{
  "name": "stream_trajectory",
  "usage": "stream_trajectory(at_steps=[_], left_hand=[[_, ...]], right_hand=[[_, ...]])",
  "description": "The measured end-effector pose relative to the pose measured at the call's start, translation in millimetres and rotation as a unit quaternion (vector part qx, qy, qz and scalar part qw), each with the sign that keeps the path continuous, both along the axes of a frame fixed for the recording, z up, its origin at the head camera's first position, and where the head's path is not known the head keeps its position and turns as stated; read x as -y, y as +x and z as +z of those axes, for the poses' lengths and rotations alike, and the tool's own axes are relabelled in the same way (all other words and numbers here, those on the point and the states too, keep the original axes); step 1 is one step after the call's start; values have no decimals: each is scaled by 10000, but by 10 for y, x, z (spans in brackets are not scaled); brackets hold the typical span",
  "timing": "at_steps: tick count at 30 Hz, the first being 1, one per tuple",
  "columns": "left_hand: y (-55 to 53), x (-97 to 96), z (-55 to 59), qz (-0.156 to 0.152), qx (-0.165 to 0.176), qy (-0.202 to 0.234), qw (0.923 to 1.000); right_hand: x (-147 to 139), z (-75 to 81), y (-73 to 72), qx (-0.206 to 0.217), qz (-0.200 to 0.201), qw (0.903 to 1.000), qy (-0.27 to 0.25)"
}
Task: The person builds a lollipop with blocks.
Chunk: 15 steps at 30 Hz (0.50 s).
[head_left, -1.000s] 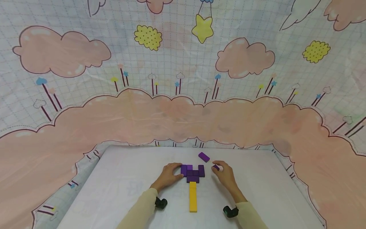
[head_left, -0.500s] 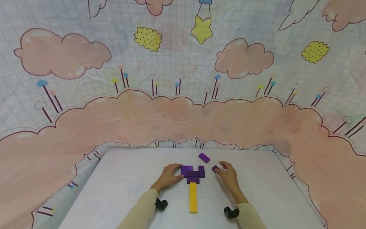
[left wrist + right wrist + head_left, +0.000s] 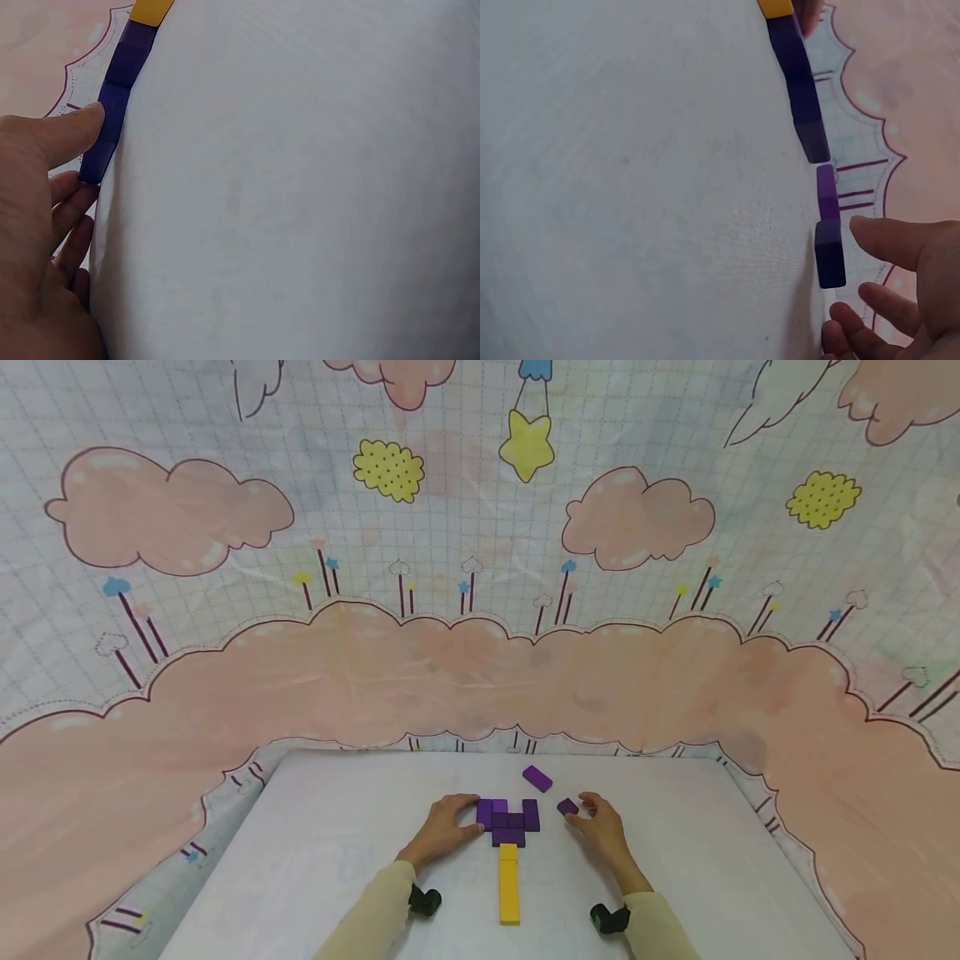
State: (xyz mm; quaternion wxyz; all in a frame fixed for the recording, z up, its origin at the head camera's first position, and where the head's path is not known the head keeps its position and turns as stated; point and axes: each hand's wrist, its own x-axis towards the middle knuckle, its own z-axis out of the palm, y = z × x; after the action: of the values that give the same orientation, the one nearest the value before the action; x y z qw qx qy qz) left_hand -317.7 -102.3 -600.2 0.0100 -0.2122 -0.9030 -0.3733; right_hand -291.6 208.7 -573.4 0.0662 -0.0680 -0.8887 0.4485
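Note:
Several dark purple blocks [image 3: 507, 835] lie together in a U-like shape above a column of yellow blocks [image 3: 508, 893]. My left hand [image 3: 442, 831] holds the upright purple block [image 3: 484, 815] at the shape's left side, thumb at its near end and index finger at its far end. To the right of the shape, my right hand [image 3: 603, 837] is beside a small purple block [image 3: 567, 807]. In the right wrist view, its thumb and fingers are spread apart around that small block [image 3: 830, 255], with a gap between thumb and block.
Another purple block [image 3: 537, 778] lies loose and slanted behind the shape. All the blocks are on a white tabletop [image 3: 315, 827]. Beyond the table's far edge hangs a printed cloth [image 3: 495, 672] with clouds and stars. A dark wrist camera [image 3: 426, 902] sits at each sleeve cuff.
My right hand has let go of the small purple block, its fingers spreading and shifting slightly right. The left hand keeps its place on the shape. The head view has tilted up slightly.

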Motion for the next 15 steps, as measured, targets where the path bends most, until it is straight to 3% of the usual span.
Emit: stream_trajectory(at_steps=[8,15], left_hand=[[40,0,21,110,258,-4,9996],[33,-5,36,116,267,57,9996]], right_hand=[[-16,-35,-25,104,-12,9999,59],[-17,-44,-22,10,30,9999,134]])
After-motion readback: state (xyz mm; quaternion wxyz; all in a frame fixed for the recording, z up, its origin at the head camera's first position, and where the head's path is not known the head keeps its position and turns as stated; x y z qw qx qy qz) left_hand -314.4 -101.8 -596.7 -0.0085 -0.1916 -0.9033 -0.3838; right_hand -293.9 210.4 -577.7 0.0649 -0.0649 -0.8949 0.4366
